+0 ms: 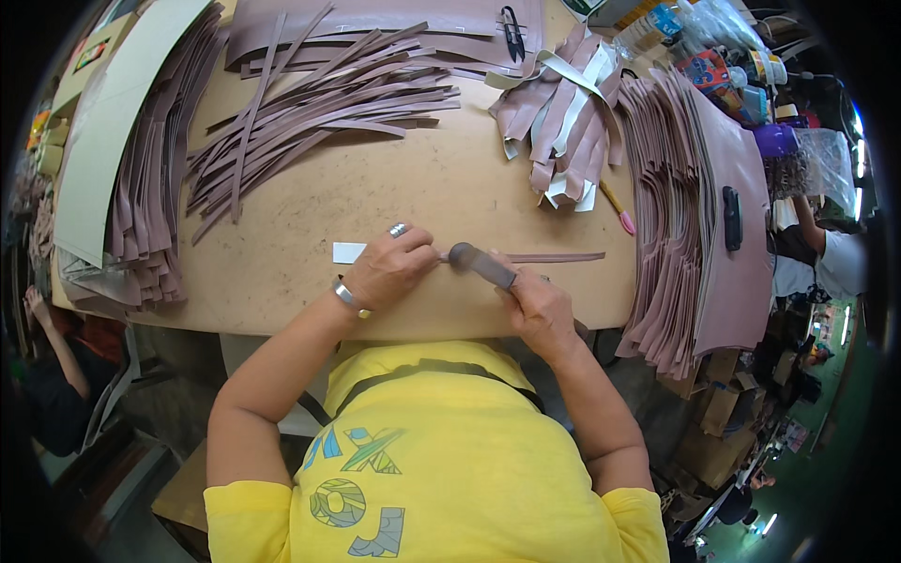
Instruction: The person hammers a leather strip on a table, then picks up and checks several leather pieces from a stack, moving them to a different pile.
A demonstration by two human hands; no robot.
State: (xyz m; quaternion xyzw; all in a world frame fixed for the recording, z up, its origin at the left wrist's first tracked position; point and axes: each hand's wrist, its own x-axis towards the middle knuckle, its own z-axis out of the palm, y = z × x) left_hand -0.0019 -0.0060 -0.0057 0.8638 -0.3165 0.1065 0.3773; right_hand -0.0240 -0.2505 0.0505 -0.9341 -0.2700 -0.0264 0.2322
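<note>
Near the table's front edge, my left hand [392, 266] presses its fingers onto a narrow mauve leather-like strip [558, 257] lying flat. A small white rectangular piece [348, 252] sticks out to the left from beneath that hand. My right hand [542, 310] is wrapped round a hammer [483, 266], whose round grey head is over the strip beside my left fingertips. Blur and my fingers hide part of the hammer, and I cannot tell whether its head touches the strip. The middle of the strip is hidden under the hammer and my hands.
Loose mauve strips [328, 117] lie in a heap at the back left. Stacked mauve panels stand left [141, 216] and right [671, 206]. A bundle of wider strips [563, 122], a yellow pen-like tool [615, 205] and black thread snips [512, 34] lie further back. Other people are at both sides.
</note>
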